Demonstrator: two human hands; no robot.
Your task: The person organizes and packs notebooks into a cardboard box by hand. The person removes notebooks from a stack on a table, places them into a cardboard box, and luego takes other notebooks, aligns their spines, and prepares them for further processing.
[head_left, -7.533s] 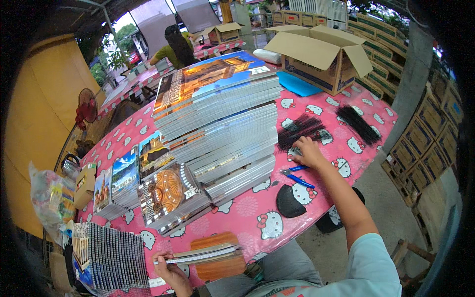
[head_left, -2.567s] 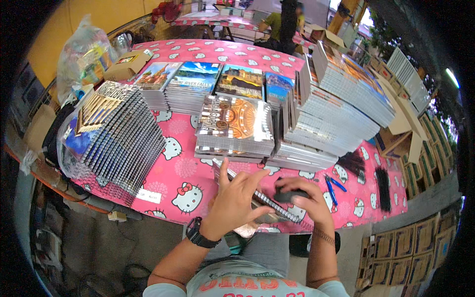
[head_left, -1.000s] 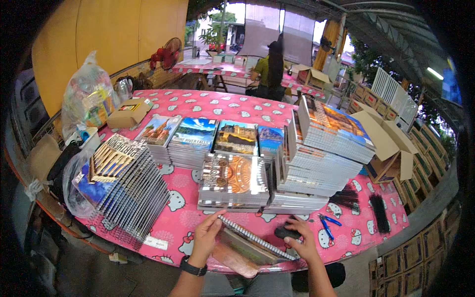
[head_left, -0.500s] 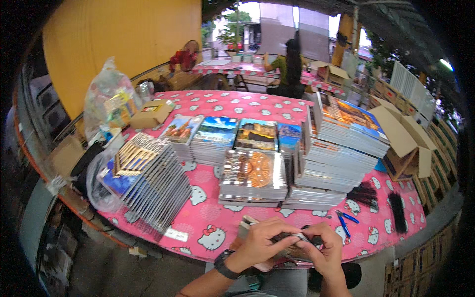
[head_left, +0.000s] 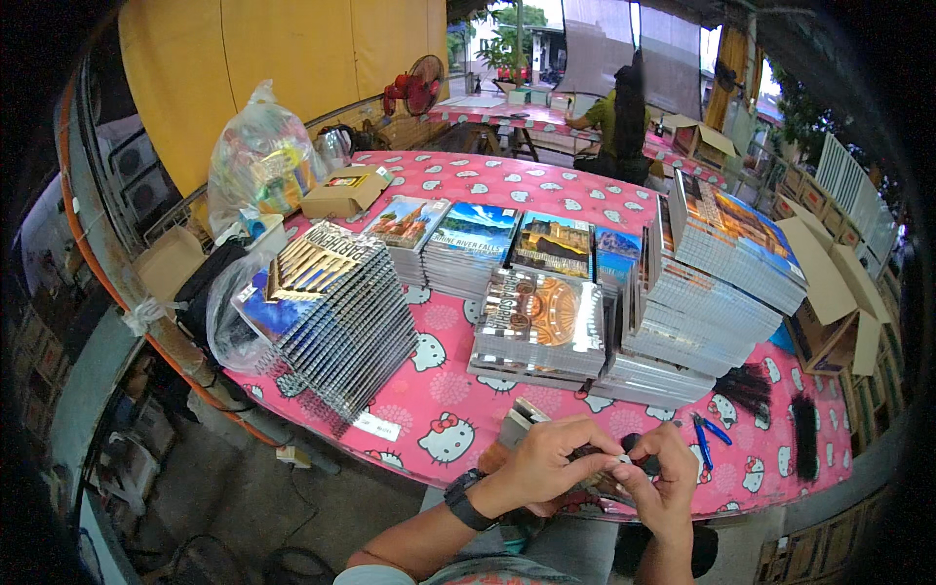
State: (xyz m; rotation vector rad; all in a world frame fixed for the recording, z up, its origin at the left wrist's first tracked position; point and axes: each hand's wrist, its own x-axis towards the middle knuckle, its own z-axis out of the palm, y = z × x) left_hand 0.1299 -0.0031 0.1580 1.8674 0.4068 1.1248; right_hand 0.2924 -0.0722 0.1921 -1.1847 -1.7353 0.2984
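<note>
At the near edge of the table, a booklet (head_left: 525, 417) lies mostly hidden under my hands, its pale edge and picture cover showing in part. My left hand (head_left: 561, 463), with a dark watch on the wrist, pinches at the booklet's edge with thumb and fingers. Close against it, my right hand (head_left: 665, 478) is closed too, thumb and fingertips meeting the left ones at the same spot. Something small and light shows between the fingertips, too small to name. To the right of my hands are blue-handled cutters (head_left: 706, 439) and a bunch of thin black strands (head_left: 743, 392).
Stacks of picture-covered booklets stand on the pink tablecloth: a leaning one (head_left: 336, 317) at left, a brown-covered one (head_left: 538, 322) in the middle, a tall one (head_left: 707, 302) at right. An open carton (head_left: 829, 302) sits at the far right. Beyond, a person (head_left: 622, 122) is at another table.
The whole view has shifted, so the table and stacks appear farther right and slightly higher. My hands stay together at the booklet, fingertips still pinched.
</note>
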